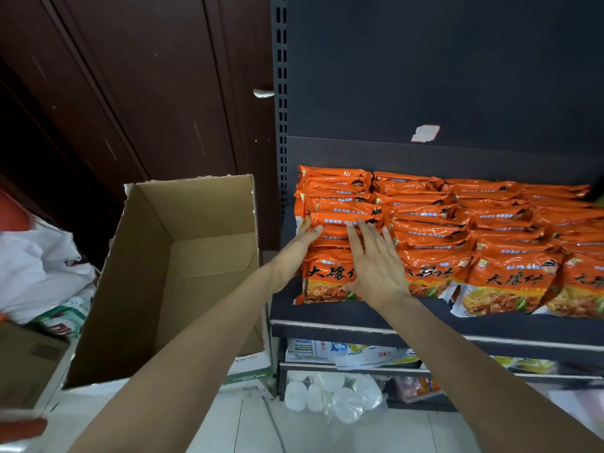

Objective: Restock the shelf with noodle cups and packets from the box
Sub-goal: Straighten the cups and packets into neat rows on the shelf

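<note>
Orange noodle packets [431,230] sit in overlapping rows across the dark shelf [343,313], filling it left to right. Both hands are on the leftmost row. Left hand [299,248] lies against that row's left side, fingers straight, tips touching a packet edge, nothing grasped. Right hand [376,263] lies flat on top of the front packets, fingers spread and extended, pressing, not gripping.

Cardboard box [170,273] stands open just left of the shelf upright; its visible interior shows only bare cardboard. White plastic bags [36,266] further left. Lower shelf [359,369] holds white/blue packs, clear plastic cups [327,397] on the floor below. Dark wooden door [130,86] behind the box.

Both forearms reach fwd from bottom of frame, converging on the left row, palms down.
</note>
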Motion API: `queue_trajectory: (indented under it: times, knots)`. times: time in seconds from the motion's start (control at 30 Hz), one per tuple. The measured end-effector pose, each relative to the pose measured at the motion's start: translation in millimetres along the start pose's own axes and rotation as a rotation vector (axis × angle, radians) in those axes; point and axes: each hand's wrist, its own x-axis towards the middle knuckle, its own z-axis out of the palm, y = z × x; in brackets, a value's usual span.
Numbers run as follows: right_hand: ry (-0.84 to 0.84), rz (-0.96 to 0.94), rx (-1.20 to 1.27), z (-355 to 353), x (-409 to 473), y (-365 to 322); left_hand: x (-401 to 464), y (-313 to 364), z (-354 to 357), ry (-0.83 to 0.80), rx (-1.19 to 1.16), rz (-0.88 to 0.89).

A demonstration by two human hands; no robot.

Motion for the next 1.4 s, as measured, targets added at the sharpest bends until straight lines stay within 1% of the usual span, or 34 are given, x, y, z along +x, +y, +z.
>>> queue_trajectory:
  times: [0.07, 0.13, 0.27, 0.33, 0.4, 0.5, 0.63, 0.7, 0.8, 0.83, 0.93, 1.03, 1.13, 1.2, 1.4]
  knots:
    - [-0.012, -0.01, 0.019, -2, 1, 0, -1, 3, 2, 0.033, 0.006, 0.039]
    - [-0.023, -0.027, 0.058, -4, 1, 2, -3, 5, 3, 0.107, 0.044, 0.091]
    - [-0.003, -0.074, 0.166, -17, -1, 14, -13, 11, 0, 0.237, 0.215, 0.196]
    - [0.007, -0.07, 0.257, -28, -2, 26, -17, 18, -2, 0.298, 0.258, 0.262]
    - [-0.009, -0.075, 0.336, -37, 0, 38, -17, 23, -5, 0.377, 0.269, 0.257]
    - [-0.058, -0.111, 0.338, -45, 8, 47, -12, 28, -10, 0.438, 0.278, 0.222]
    - [-0.098, -0.145, 0.307, -44, 29, 46, 5, 44, -16, 0.429, 0.311, 0.198]
    - [-0.157, -0.16, 0.317, -41, 40, 47, 19, 52, -21, 0.398, 0.318, 0.185]
    - [-0.284, -0.141, 0.443, -44, 54, 50, 35, 59, -25, 0.31, 0.326, 0.171]
    - [-0.291, -0.132, 0.493, -45, 58, 51, 40, 60, -26, 0.272, 0.321, 0.164]
    - [-0.187, -0.085, 0.572, -49, 74, 55, 52, 65, -26, 0.212, 0.309, 0.173]
    - [-0.122, -0.024, 0.545, -47, 90, 53, 63, 70, -29, 0.23, 0.243, 0.133]
    - [-0.13, 0.004, 0.452, -40, 104, 48, 74, 70, -34, 0.231, 0.155, 0.078]
    - [-0.136, 0.022, 0.415, -35, 112, 47, 85, 71, -36, 0.233, 0.137, 0.053]
    - [-0.163, 0.055, 0.313, -29, 124, 54, 99, 76, -29, 0.13, 0.232, 0.004]
